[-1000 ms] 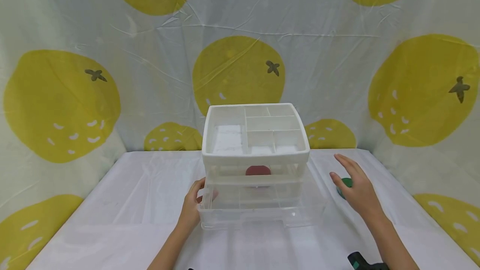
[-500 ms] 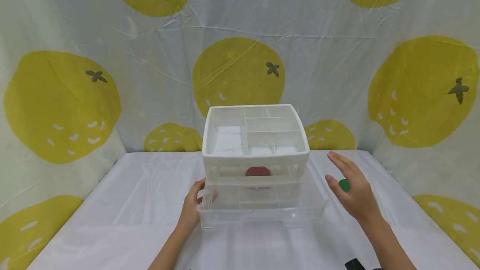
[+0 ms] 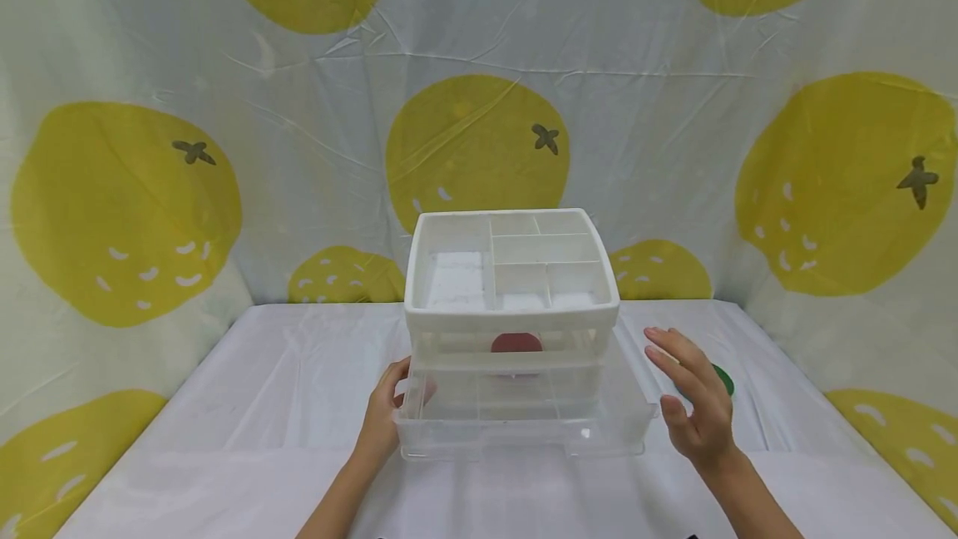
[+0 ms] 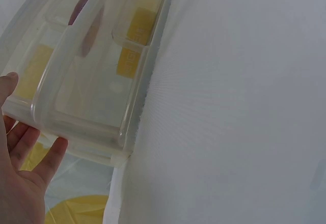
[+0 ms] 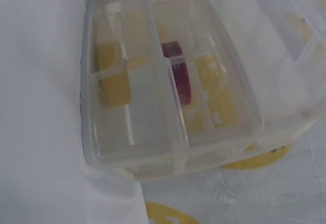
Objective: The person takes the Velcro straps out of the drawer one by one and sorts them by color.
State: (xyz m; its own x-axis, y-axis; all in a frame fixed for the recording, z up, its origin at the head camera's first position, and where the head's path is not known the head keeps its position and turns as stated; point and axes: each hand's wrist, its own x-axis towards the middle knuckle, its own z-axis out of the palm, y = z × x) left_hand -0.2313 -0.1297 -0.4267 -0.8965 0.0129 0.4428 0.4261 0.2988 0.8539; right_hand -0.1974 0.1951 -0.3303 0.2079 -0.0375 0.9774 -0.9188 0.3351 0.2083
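A white plastic drawer organizer (image 3: pixel 512 318) stands mid-table, its divided tray on top. The clear lowest drawer (image 3: pixel 524 437) sticks out in front. A dark red round thing (image 3: pixel 516 343) shows through the drawer above it, and a yellow block (image 5: pixel 114 74) lies low in the right wrist view. My left hand (image 3: pixel 383 410) holds the organizer's left front corner, thumb (image 4: pixel 7 85) at the front and fingers (image 4: pixel 51 160) along the side. Off the right side, my right hand (image 3: pixel 699 406) holds nothing, fingers spread and slightly bent; the right wrist view does not show it.
A green round thing (image 3: pixel 723 379) sits on the white-covered table (image 3: pixel 314 381), partly hidden behind my right hand. Hanging cloth with large yellow fruit prints (image 3: pixel 479 152) encloses the back and both sides.
My right hand has come left and nearer, closer to the protruding drawer, and turned; the green thing now shows on its other side. My left hand and the organizer have not moved.
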